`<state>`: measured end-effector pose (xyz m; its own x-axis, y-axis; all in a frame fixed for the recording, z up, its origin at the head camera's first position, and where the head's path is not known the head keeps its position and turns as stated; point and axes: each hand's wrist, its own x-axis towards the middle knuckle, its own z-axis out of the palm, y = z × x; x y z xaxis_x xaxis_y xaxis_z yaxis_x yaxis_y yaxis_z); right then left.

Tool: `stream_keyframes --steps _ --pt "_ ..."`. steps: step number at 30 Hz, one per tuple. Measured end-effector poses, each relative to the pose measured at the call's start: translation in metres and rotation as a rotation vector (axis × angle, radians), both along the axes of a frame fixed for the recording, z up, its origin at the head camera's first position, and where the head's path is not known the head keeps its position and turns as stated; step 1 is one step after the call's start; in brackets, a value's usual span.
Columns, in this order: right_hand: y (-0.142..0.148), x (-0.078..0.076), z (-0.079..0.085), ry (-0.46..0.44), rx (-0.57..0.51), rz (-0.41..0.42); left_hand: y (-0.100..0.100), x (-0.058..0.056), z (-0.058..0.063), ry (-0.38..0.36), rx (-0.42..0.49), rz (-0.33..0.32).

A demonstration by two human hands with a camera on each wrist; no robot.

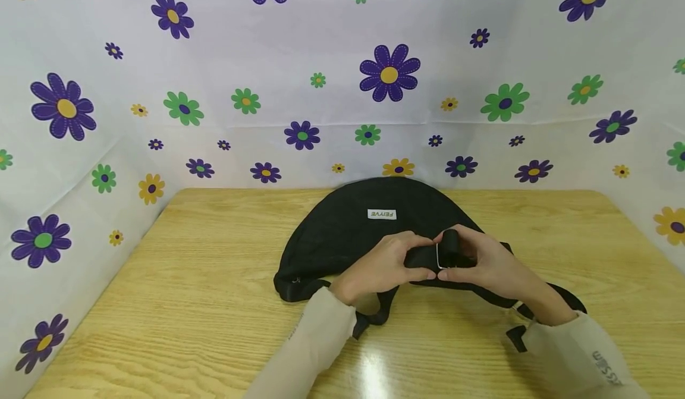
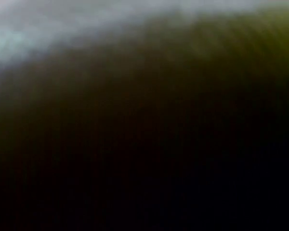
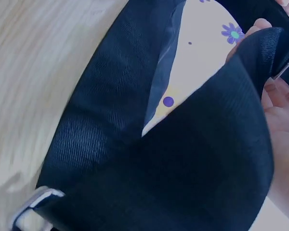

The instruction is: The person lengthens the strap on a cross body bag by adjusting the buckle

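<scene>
A black half-moon bag [image 1: 348, 226] lies on the table, its white label upside down in the head view. Over its front edge, my left hand [image 1: 380, 265] pinches a flat black strap [image 1: 420, 256] between thumb and fingers. A thin metal ring [image 1: 439, 256] sits between the two hands at the strap's end. My right hand [image 1: 489, 262] pinches the webbing that loops up through this ring, thumb at its lower corner. In the right wrist view the wide strap [image 3: 197, 159] runs up to the right hand [image 3: 284, 120]. Darkness and blur fill the left wrist view.
Loose strap [image 1: 382, 310] trails below the left wrist. By the right wrist is a second metal buckle [image 1: 518, 307] with a strap end [image 1: 516, 336] hanging near the sleeve. The wooden table [image 1: 187, 286] meets a flower-print cloth [image 1: 321, 42] at the back and sides.
</scene>
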<state>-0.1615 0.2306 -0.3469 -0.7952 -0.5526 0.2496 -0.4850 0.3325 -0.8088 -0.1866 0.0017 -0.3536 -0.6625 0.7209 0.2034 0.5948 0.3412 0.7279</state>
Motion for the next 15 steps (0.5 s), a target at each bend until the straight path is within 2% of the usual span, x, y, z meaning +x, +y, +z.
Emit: stream_keyframes --steps 8,15 --pt "0.0058 0.0008 0.0031 0.029 0.071 -0.001 -0.0038 -0.0006 0.0026 -0.018 -0.016 -0.016" --pt "0.008 0.0006 0.0011 0.074 0.101 0.004 -0.0059 -0.0003 0.0028 -0.004 -0.052 -0.027"
